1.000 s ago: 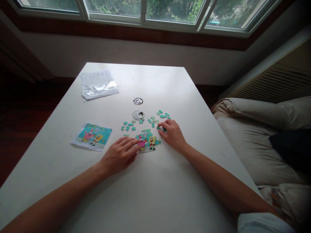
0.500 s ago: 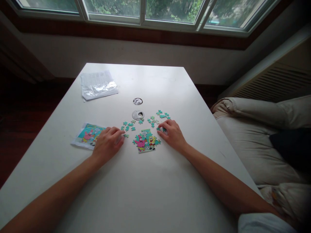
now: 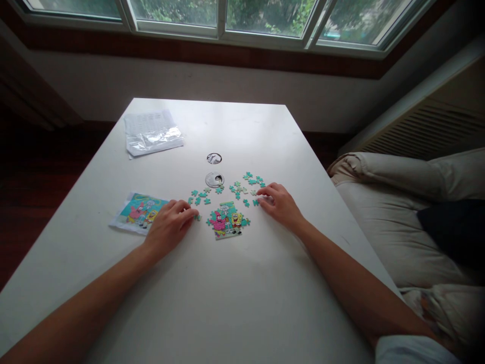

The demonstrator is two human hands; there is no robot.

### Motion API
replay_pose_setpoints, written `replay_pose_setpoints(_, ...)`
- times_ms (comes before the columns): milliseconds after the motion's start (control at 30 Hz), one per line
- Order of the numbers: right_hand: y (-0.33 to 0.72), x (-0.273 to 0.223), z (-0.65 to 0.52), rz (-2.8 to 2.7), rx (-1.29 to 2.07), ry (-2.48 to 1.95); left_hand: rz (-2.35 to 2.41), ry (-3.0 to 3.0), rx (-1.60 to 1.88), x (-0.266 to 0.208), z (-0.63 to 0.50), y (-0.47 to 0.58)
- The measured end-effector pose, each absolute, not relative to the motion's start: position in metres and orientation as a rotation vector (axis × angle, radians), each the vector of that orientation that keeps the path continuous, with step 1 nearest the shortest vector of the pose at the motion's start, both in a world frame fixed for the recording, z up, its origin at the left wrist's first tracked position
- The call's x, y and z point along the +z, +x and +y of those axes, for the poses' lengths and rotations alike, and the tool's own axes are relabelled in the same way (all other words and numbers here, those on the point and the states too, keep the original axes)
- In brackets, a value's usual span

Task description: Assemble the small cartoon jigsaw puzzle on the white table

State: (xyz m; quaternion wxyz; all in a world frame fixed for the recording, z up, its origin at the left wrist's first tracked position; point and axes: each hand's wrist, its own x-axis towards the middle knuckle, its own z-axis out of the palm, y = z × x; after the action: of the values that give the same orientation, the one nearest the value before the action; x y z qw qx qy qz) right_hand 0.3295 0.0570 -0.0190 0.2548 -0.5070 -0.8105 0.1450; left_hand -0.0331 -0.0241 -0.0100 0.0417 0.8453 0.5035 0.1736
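Note:
A partly joined cartoon jigsaw puzzle [image 3: 227, 222] lies flat on the white table, between my two hands. My left hand [image 3: 170, 222] is at its left, fingers curled, with a small teal puzzle piece [image 3: 197, 217] at the thumb and fingertips. My right hand [image 3: 282, 205] rests to the upper right of the puzzle. Its fingers are bent and apart, holding nothing I can see, and the tips are close to a teal piece [image 3: 255, 202]. Several loose puzzle pieces [image 3: 238, 189] are scattered beyond the joined part.
A picture packet [image 3: 136, 212] lies partly behind my left hand. Farther back on the table [image 3: 235, 126] is a clear plastic bag with paper [image 3: 153, 136]. Two round table fittings [image 3: 214, 179] sit beyond the pieces. A beige sofa [image 3: 379, 217] stands along the right side.
My right hand has drawn away to the right, uncovering teal pieces beneath its fingers. The piece at my left fingertips has shifted slightly toward me.

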Motion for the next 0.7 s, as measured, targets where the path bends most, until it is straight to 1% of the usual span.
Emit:
replay_pose_setpoints(467, 0.32, -0.021, 0.054, -2.246, 0.299, -1.359, 1.448, 2.586, 0.534, -0.012, -0.026, -0.028)
replay_pose_setpoints(700, 0.293, -0.015, 0.043, -2.465, 0.155, -1.235, 1.425, 2.582, 0.528, -0.012, -0.028, -0.025)
